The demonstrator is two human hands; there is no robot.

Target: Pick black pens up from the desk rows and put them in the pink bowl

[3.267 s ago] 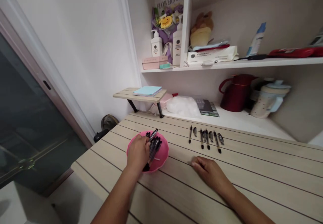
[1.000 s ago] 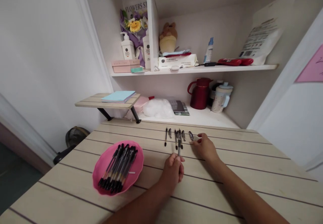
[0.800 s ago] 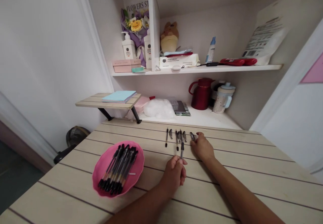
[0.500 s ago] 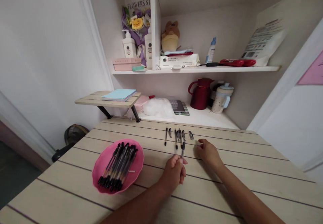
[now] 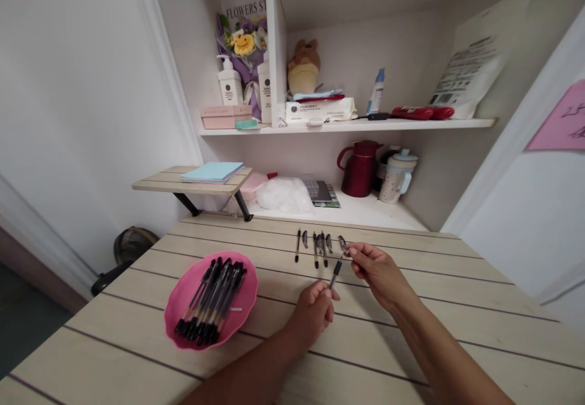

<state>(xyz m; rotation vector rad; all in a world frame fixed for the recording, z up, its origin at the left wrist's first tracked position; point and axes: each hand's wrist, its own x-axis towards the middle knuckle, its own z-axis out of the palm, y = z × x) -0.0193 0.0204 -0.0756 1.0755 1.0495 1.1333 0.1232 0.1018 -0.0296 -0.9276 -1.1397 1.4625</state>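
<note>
My left hand [image 5: 313, 310] is closed around the lower end of a gel pen [image 5: 337, 269] with a clear barrel and black grip. The pen points up and to the right, its cap off. My right hand [image 5: 377, 271] has thumb and forefinger pinched at the pen's tip, and the fingertips partly cover it. Just beyond those fingers a black pen cap [image 5: 342, 242] lies on the table. To its left, loose pen parts lie in a row: a pen [image 5: 298, 245], more caps [image 5: 305, 239] and two more pens [image 5: 315, 250].
A pink scalloped bowl [image 5: 173, 307] holds several black pens [image 5: 214, 301] at the left. Behind it stands a small wooden riser [image 5: 159, 176] with blue paper [image 5: 212, 172]. A red jug [image 5: 361, 169] and a lidded cup [image 5: 397, 176] stand at the back, under a shelf [image 5: 365, 126].
My right hand has moved forward and left to the pen's tip, its fingers now pinched. The left hand still holds the pen. The whole view has shifted slightly.
</note>
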